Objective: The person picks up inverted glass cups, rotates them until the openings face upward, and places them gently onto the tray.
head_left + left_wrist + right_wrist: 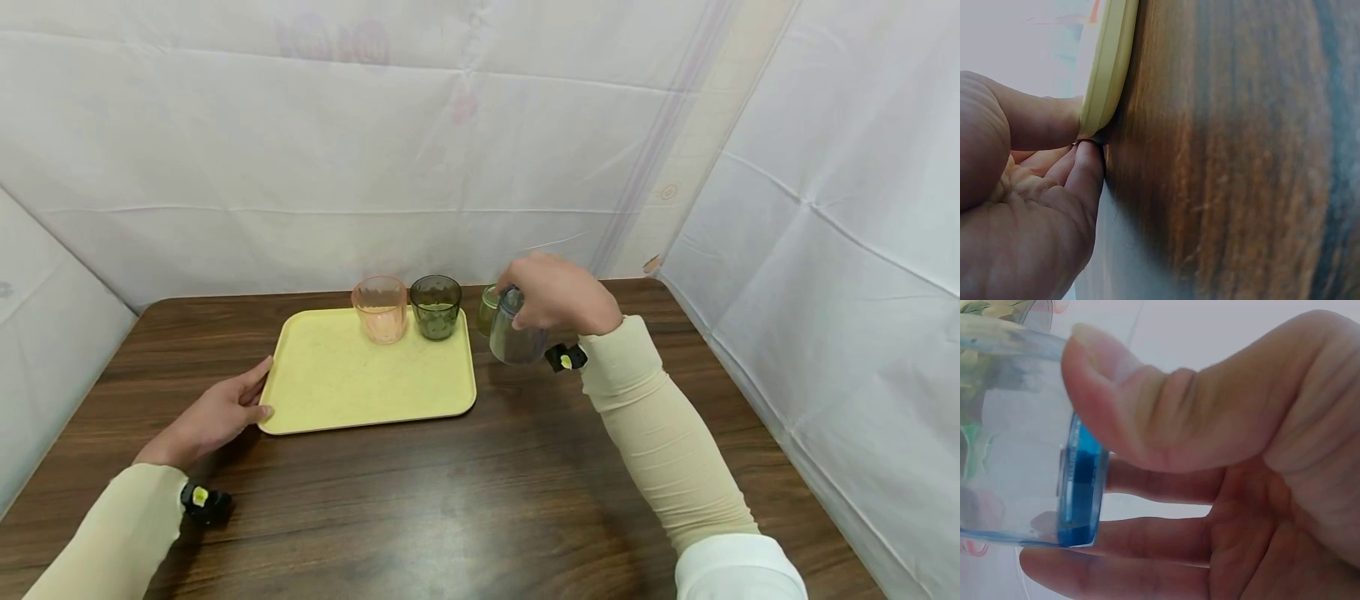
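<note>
My right hand (519, 305) grips a clear bluish glass (517, 343) from above and holds it just off the table, right of a yellow tray (360, 383). In the right wrist view, the thumb and fingers of my right hand (1066, 456) curl round the thick blue end of the bluish glass (1010, 444). On the tray's far edge stand a pink glass (380, 310) and a dark green glass (435, 307). My left hand (251, 396) rests with straight fingers against the tray's front left corner. Up close, the left hand (1082, 140) touches the tray rim (1107, 69) with thumb and forefinger.
A light green glass (487, 310) stands on the dark wooden table (480, 500) just behind the held glass, partly hidden by my right hand. White sheeting (825, 250) closes in the back and both sides of the table.
</note>
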